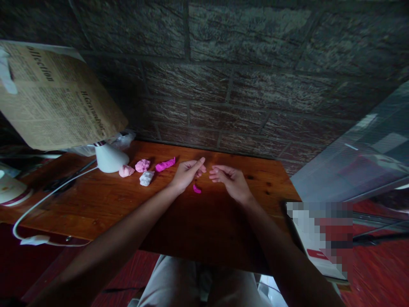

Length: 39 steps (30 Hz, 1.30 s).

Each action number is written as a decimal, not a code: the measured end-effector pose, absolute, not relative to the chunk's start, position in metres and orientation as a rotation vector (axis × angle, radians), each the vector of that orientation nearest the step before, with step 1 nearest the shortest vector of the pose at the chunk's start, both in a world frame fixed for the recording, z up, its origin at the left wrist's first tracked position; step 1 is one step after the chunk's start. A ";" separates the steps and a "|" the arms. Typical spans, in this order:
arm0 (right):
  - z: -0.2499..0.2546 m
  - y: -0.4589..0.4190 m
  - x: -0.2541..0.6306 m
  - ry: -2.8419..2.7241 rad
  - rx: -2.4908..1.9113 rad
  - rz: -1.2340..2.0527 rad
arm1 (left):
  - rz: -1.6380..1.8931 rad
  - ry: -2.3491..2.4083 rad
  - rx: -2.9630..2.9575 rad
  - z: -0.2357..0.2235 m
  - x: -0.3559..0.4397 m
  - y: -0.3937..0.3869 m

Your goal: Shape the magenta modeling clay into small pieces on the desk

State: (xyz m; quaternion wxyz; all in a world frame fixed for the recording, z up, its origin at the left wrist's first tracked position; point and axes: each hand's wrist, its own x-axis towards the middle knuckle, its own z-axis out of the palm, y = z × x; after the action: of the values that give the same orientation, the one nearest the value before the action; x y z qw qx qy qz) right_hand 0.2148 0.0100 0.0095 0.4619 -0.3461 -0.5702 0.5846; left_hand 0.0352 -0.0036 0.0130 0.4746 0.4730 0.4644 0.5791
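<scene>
Over the wooden table, my left hand (189,174) has its thumb raised and its fingers loosely bent, with nothing visible in it. My right hand (232,181) faces it across a small gap, fingers reaching left and slightly curved, and I see nothing held there either. Just below and between them lies a small curved magenta piece (197,189), apart from both. Left of my left hand is a longer, crumpled magenta strip (165,164). Beyond it sit two crumpled pale pink lumps, the upper pink lump (142,165) and the lower pink lump (126,171), beside a whitish lump (147,178).
A lamp with a newsprint shade (64,98) and white base (110,157) stands on the table (204,217) at left. Its white cord (38,202) loops over the front edge. A paper cup (12,189) is far left. A brick wall (211,94) rises behind.
</scene>
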 end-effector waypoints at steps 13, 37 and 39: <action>0.009 0.010 0.217 -1.431 -0.858 1.363 | 1.378 1.163 1.299 0.011 0.035 -0.006; 0.015 0.008 0.217 -1.312 -0.894 1.446 | 1.389 1.184 1.351 0.012 0.035 -0.007; 0.016 0.008 0.216 -1.304 -0.916 1.469 | 1.387 1.181 1.359 0.011 0.035 -0.007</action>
State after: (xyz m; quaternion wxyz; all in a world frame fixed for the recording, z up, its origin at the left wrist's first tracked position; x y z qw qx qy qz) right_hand 0.2160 0.0082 0.0159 0.4681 -0.3733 -0.5318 0.5989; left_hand 0.0355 -0.0074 0.0113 0.4211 0.5424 0.4713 0.5535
